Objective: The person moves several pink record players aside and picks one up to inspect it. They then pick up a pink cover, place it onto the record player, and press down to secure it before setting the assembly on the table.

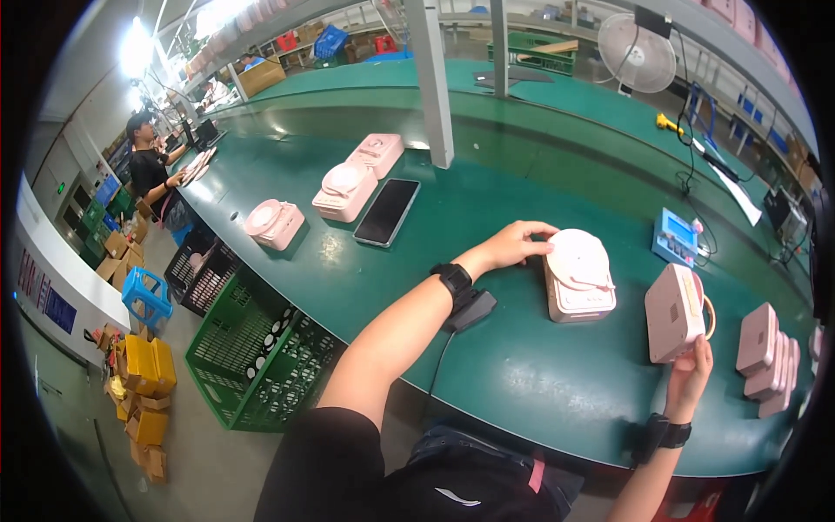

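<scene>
A pink record-player-shaped device (581, 300) with a round cream disc and small arm on top stands on the green bench in front of me. My left hand (515, 246) has its thumb and fingers closed at the left edge of that disc. Farther right, my right hand (691, 372) grips the lower edge of a second pink device (671, 315), tilted on its side. Its flat panel with a small grille faces me, and its disc edge shows on the right. Some fingers are hidden behind it.
A black phone (388, 212) lies near several pink devices (346, 186) on the left. A blue meter (675, 237) stands beyond my right hand, and stacked pink devices (765, 352) at far right. A green crate (252, 357) sits below the bench. A co-worker (156, 165) works at far left.
</scene>
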`<state>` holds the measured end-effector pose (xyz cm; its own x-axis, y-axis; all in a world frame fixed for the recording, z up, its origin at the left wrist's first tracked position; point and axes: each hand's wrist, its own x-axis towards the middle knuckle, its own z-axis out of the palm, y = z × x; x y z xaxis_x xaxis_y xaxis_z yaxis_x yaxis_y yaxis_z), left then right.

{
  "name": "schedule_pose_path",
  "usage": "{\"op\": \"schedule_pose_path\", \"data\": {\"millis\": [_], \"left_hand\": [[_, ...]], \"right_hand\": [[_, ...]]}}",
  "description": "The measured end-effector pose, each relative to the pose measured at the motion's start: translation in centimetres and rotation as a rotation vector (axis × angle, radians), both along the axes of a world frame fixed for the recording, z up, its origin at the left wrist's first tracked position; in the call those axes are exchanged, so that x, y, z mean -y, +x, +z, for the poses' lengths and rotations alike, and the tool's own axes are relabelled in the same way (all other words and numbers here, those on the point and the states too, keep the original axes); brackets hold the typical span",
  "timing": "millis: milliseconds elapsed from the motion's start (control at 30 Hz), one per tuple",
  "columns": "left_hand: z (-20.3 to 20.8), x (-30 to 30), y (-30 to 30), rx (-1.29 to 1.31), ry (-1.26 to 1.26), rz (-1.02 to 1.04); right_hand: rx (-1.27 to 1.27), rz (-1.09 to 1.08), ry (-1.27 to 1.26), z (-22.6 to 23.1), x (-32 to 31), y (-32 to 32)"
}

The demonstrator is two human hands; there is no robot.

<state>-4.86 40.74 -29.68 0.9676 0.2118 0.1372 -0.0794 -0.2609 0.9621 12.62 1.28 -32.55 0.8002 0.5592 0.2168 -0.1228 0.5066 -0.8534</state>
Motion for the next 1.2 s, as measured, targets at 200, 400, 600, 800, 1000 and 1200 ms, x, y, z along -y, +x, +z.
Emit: {"op": "schedule_pose_path", "data": {"millis": [200, 400, 600, 800, 1000, 1200], "left_hand": [[0.3, -0.1, -0.2, -0.029, 0.013, 0.071], [-0.2, 0.0, -0.3, -0.048, 0.045, 0.031], [-0.2, 0.6, 0.0, -0.016, 0.111, 0.018], [-0.1, 0.2, 0.0, -0.027, 0.069, 0.047], [0.4, -0.2, -1.1, -0.062, 0.077, 0.091], [0.2, -0.1, -0.3, -0.027, 0.024, 0.071]], "right_hand": [[-0.041, -0.057, 0.032, 2.0, -1.2, -1.7], [-0.029, -0.077, 0.046, 0.5, -0.7, -1.0], [0.007, -0.158, 0.030, 2.0, -0.8, -1.9], [0.220, -0.362, -0.164, 2.7, -1.9, -2.9], [0.515, -0.465, -0.329, 3.9, -4.3, -5.1], [0.544, -0.552, -0.432, 3.7, -3.6, -4.2]]}}
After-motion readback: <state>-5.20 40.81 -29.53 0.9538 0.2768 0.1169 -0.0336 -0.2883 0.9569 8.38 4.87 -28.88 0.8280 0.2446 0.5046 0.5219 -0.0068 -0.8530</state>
